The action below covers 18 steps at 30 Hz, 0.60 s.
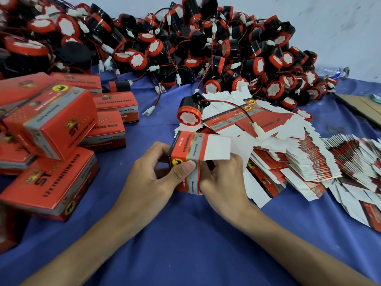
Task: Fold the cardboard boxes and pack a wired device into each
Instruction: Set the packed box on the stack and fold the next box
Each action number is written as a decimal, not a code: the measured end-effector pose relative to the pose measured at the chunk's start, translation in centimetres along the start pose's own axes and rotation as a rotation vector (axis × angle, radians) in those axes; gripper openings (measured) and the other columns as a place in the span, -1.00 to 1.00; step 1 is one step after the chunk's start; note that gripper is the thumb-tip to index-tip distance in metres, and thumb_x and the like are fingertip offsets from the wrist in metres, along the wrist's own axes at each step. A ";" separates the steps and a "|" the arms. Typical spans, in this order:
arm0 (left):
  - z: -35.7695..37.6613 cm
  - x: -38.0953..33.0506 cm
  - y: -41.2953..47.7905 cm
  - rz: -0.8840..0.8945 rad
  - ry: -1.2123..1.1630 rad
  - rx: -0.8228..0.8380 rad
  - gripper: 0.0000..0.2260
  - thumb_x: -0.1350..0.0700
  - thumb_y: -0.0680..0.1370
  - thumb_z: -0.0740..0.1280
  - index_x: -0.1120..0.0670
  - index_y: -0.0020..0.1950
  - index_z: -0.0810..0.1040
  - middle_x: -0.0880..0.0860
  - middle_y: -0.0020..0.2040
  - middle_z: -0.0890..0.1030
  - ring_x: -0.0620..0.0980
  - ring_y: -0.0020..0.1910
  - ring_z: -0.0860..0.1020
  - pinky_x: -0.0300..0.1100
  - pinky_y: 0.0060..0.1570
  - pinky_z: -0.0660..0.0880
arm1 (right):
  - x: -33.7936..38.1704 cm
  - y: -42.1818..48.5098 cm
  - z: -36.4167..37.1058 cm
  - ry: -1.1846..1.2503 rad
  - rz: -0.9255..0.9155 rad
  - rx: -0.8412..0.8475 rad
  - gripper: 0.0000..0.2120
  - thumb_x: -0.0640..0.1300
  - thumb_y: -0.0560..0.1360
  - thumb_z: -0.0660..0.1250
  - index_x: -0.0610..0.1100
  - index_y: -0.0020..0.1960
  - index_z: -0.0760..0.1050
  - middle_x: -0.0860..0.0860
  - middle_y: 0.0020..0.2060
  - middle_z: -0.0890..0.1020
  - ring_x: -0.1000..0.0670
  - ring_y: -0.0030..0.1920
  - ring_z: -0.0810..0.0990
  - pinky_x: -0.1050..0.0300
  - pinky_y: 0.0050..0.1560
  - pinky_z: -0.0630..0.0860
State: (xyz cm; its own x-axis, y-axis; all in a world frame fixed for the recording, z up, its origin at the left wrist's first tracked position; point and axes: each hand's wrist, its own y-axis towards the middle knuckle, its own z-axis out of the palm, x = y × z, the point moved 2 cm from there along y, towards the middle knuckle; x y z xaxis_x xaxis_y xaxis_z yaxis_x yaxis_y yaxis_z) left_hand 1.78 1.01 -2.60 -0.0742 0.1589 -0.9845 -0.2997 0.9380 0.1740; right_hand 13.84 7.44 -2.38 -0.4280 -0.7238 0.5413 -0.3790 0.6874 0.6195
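A small red cardboard box (186, 149), half formed with a white flap sticking out to the right, is held above the blue cloth. My left hand (156, 174) grips its left side, thumb pressed on the front face. My right hand (222, 178) holds its right underside, fingers curled beneath the flap. Just behind it a black horn with a red rim (188, 112) lies on flat box blanks (237, 120), its red and black wire running right to a white plug (260, 131).
A big heap of wired horns (185, 42) fills the back of the table. Folded red boxes (49, 124) are piled at the left. Fanned stacks of flat blanks (319, 162) spread across the right. Blue cloth (185, 234) lies in front of me.
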 end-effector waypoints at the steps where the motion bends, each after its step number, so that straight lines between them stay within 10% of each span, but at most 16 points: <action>1: 0.1 0.0 -0.1 -0.003 -0.010 0.015 -0.71 -0.19 0.42 0.45 0.01 -0.09 0.54 -0.19 -0.16 0.66 -0.27 -0.18 0.61 -0.48 -0.24 0.45 | 0.1 0.1 -0.1 -0.027 -0.011 0.005 -0.85 -0.39 0.36 0.26 -0.33 -0.14 0.59 -0.14 -0.32 0.65 -0.05 -0.32 0.53 0.51 -0.38 0.27; 10: 0.5 -0.3 -0.1 0.026 0.021 -0.156 -0.57 -0.22 0.36 0.35 0.14 -0.30 0.39 -0.02 -0.43 0.47 -0.21 -0.44 0.38 -0.45 -0.44 0.33 | 1.6 0.1 -0.2 -0.114 -0.277 0.045 -0.77 -0.30 0.35 0.10 -0.37 -0.20 0.51 -0.19 -0.37 0.57 -0.08 -0.36 0.46 0.19 -0.35 0.31; 18: 0.0 1.1 0.3 -0.159 -0.333 -0.106 -0.84 -0.06 0.39 0.44 0.02 -0.23 0.65 0.01 -0.20 0.69 -0.08 -0.16 0.64 -0.07 0.02 0.56 | 1.6 0.5 -0.9 -0.347 -0.286 -0.032 -0.77 -0.40 0.26 0.35 -0.34 -0.08 0.58 -0.17 -0.26 0.65 -0.15 -0.31 0.59 0.17 -0.42 0.46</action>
State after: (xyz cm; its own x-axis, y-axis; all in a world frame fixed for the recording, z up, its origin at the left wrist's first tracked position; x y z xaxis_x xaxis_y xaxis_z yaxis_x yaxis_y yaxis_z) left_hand 1.63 1.51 -3.59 0.2892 0.1218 -0.9495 -0.3807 0.9247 0.0026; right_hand 13.69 6.56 -0.71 -0.5615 -0.8178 0.1263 -0.4989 0.4563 0.7368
